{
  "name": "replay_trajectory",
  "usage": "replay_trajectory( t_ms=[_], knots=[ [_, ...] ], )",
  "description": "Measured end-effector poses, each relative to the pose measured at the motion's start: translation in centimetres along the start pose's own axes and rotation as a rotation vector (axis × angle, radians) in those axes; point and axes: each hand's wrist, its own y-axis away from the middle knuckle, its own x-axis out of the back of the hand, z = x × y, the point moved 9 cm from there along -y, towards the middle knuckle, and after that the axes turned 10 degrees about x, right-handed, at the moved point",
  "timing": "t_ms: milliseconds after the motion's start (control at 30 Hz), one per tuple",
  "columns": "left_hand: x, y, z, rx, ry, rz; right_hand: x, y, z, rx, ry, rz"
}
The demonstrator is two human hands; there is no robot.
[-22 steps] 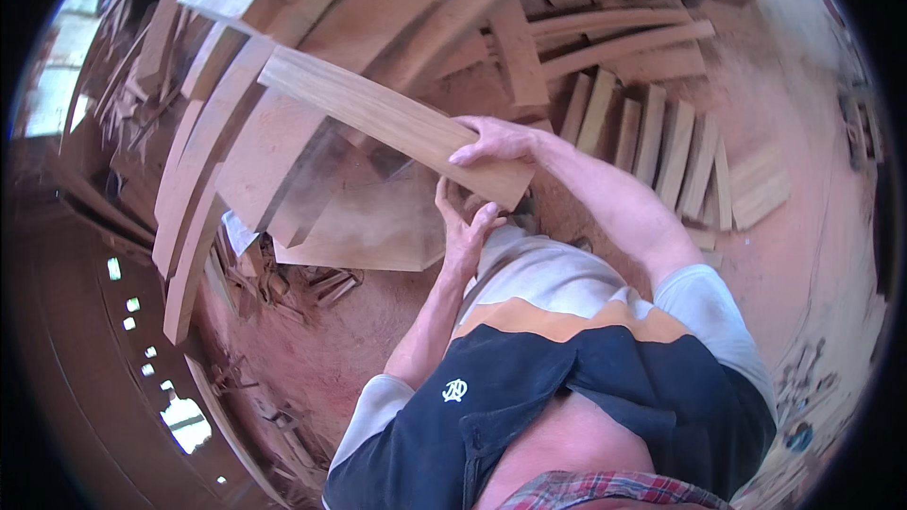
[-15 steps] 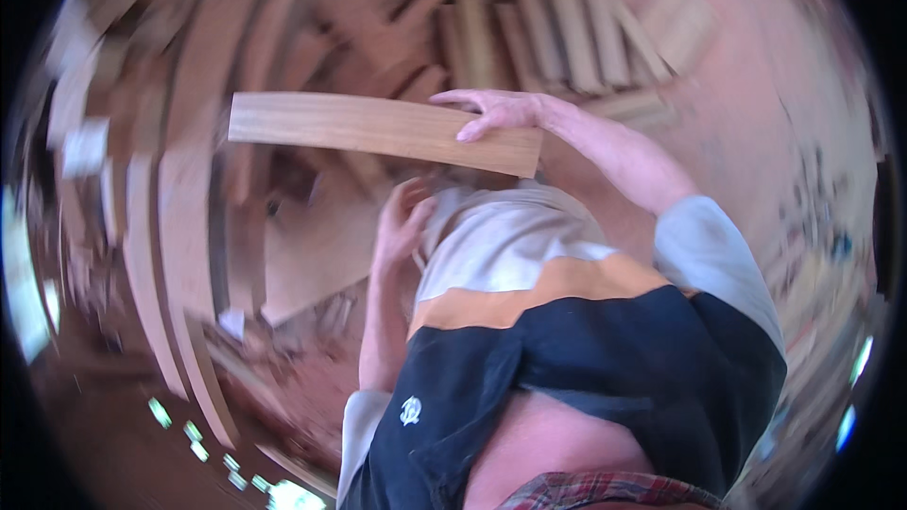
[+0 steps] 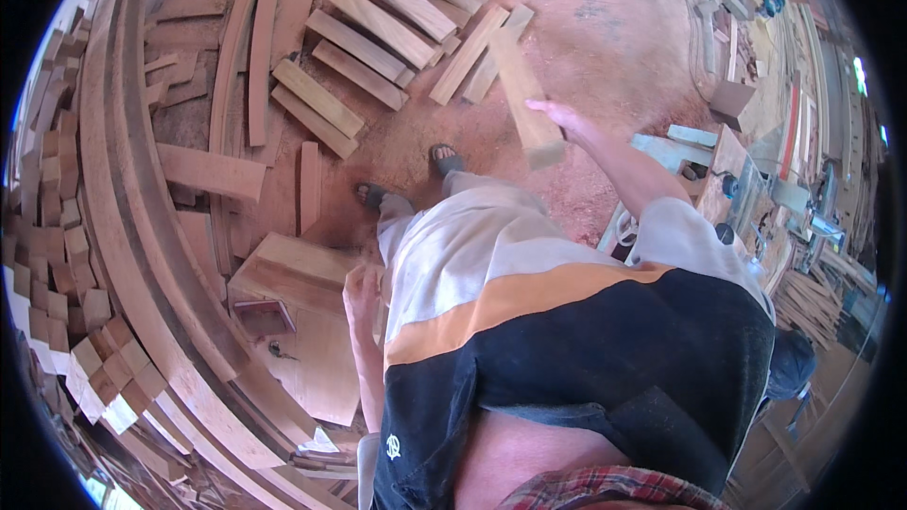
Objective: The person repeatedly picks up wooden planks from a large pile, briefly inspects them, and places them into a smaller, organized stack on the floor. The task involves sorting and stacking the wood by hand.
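Note:
My right hand [image 3: 559, 121] is closed around a pale wooden board [image 3: 518, 80] near its lower end. The thumb lies across its face; the other fingers are hidden behind the wood. The board hangs tilted in front of me to the right, over the dusty floor. My left hand [image 3: 360, 291] hangs beside my left thigh with loosely bent fingers and nothing seen in it. Below it stands a wooden box or bench [image 3: 321, 373] with a dark reddish flat item [image 3: 265, 317] on it.
Cut boards [image 3: 383, 26] lie in rows on the reddish floor ahead. Long curved beams [image 3: 156, 227] run along my left, beside stacked blocks [image 3: 118, 359]. On the right is a workbench with machine parts [image 3: 746, 189]. My sandalled feet [image 3: 444, 156] are on the floor.
My view has turned, bringing the workbench in on the right. The board has swung from lying crosswise before me to pointing away at the right, still in my right hand.

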Motion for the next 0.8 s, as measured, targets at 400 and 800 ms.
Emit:
replay_trajectory(
  t_ms=[400, 800],
  knots=[
    [0.8, -5.6, 5.6, 0.006, -0.014, 0.013, -2.5, -12.8, -0.6, 0.322, 0.058, 0.389],
    [3.8, -4.1, 2.6, -0.023, 0.132, 0.1, -26.3, -8.4, 4.1, 0.293, 0.784, -0.43]
  ],
)
